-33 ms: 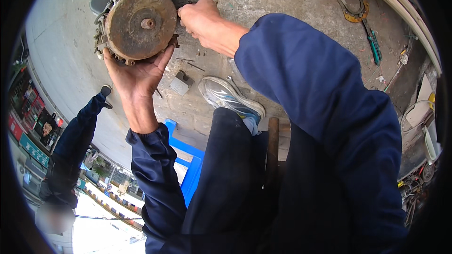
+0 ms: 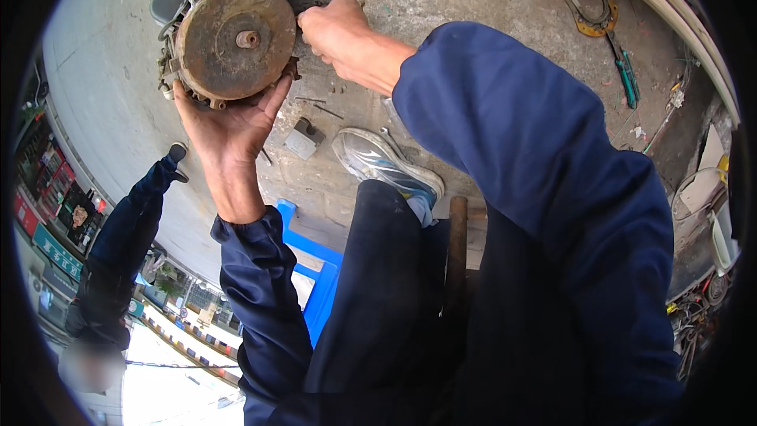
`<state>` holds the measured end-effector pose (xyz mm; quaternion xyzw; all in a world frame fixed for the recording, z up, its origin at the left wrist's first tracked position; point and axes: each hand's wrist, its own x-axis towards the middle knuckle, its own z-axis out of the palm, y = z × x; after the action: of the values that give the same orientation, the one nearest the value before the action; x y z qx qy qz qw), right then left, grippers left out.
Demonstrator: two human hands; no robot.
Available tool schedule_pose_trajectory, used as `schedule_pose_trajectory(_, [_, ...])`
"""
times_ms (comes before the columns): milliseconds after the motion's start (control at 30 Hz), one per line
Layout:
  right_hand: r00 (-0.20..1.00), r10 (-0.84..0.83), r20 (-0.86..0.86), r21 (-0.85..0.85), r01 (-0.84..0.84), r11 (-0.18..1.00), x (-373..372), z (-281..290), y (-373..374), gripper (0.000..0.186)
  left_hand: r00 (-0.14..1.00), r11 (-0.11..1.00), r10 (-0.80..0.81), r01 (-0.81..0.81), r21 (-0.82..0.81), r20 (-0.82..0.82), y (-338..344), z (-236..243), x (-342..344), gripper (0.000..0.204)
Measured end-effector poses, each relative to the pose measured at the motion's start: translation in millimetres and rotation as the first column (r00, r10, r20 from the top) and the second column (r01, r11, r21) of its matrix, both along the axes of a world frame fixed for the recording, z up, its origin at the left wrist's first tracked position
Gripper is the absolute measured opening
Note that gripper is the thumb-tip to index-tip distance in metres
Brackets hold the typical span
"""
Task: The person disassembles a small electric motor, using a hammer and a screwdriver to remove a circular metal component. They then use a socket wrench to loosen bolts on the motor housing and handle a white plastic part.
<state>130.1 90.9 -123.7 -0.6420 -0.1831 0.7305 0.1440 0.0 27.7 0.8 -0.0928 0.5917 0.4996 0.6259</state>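
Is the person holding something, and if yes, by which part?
The left grip holds the round rusty metal assembly by its lower edge. The right grip is at its right edge; whether it holds anything cannot be told.

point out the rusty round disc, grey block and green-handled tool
Rusty round disc (image 2: 225,44): head view, on its flat face
Grey block (image 2: 302,143): head view, on its pale face
Green-handled tool (image 2: 627,80): head view, on its handle

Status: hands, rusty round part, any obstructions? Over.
Left hand on rusty round part, near edge. Right hand at its right edge, grip unclear. Metal block nearby, touching neither hand.
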Motion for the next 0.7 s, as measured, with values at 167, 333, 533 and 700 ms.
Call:
schedule_pose_trajectory(167, [0.987, 0.100, 0.124, 0.117, -0.115, 0.987, 4, 19, 0, 0.027, 1.000, 1.000, -0.021, 0.021, -0.014, 0.007, -1, 0, -1, 0.102])
schedule_pose_trajectory(333, [0.947, 0.274, 0.169, 0.237, -0.309, 0.921, 13, 30, -1, 0.032, 0.997, 0.999, 0.038, -0.038, 0.002, 0.062, -3, 0, -4, 0.103])
schedule_pose_trajectory(533, [0.938, 0.290, 0.190, 0.280, -0.335, 0.900, 3, 20, -4, 0.035, 1.000, 0.999, 0.013, -0.012, -0.036, 0.023, -2, 3, 1, 0.104])
schedule_pose_trajectory(700, [0.988, 0.154, 0.022, 0.131, -0.156, 0.979, 8, 10, -6, 0.036, 1.000, 1.000, -0.009, 0.009, -0.029, 0.002, -1, 1, 0, 0.103])
